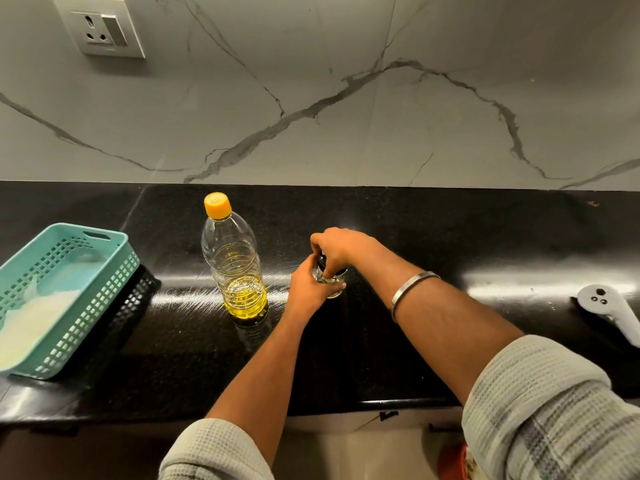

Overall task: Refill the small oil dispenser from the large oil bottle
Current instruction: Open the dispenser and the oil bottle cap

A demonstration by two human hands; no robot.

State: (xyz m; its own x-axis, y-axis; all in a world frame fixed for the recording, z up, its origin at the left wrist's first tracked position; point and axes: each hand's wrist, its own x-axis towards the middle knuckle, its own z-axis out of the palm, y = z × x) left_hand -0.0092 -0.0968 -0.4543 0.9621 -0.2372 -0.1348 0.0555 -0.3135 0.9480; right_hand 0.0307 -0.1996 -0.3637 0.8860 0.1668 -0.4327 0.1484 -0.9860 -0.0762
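Observation:
A large clear oil bottle [235, 261] with an orange cap stands upright on the black counter, about a third full of yellow oil. Just to its right is the small glass oil dispenser [333, 284] with a black top, mostly hidden by my hands. My left hand [306, 287] grips the dispenser's glass body from the left. From above, my right hand [337, 249] curls its fingers round the black top. A metal bangle sits on my right wrist.
A teal plastic basket [74, 296] holding a white cloth sits at the left on the black counter [433, 323]. At the far right lies a white plastic piece [609, 308]. A marble wall with a socket [102, 27] rises behind.

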